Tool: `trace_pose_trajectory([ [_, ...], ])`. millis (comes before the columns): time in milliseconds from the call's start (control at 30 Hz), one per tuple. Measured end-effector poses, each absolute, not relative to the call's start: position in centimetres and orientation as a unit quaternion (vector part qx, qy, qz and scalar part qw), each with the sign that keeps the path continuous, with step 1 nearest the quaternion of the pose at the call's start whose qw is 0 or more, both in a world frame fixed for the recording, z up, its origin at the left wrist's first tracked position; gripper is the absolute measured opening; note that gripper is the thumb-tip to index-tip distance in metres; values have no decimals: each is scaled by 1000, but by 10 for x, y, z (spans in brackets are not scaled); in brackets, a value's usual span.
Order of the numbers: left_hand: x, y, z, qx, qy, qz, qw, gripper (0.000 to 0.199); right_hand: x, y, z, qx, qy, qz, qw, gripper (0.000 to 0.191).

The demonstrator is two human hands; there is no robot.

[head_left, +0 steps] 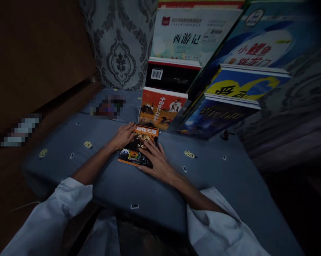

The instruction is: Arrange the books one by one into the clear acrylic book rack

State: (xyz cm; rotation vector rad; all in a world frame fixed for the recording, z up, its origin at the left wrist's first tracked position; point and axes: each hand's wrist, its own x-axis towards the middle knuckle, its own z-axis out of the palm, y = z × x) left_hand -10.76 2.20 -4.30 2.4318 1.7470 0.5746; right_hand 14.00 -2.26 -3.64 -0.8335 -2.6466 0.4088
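Note:
A small book with a lion and an orange border [133,155] lies on the blue-grey cloth [160,199], its cover facing up. My left hand [123,136] rests at the book's upper left edge, its fingers close together over the cover; whether they grip it cannot be made out. Across the book's right side lies my right hand [158,160], fingers spread over the cover. Just behind the book stands an orange-red book [162,110], at the front of an upright stack that includes a black book with a barcode [173,79] and a pale book [192,32].
A second row of upright books, with a dark blue one [219,117] in front, stands to the right. A small dark object [226,134] lies beside it. Patterned wallpaper [120,46] is behind. Brown wood panelling [37,53] borders the left. Two patches are pixelated.

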Motion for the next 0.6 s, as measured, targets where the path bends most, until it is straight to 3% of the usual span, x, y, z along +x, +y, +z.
trace_pose_trajectory([
  [333,-107,19,-33,789,585,183,34,42,140,-25,-32,-302,-923,163,171,68],
  [600,-98,17,-25,789,593,163,-5,40,142,-20,-39,-402,-869,138,255,46],
])
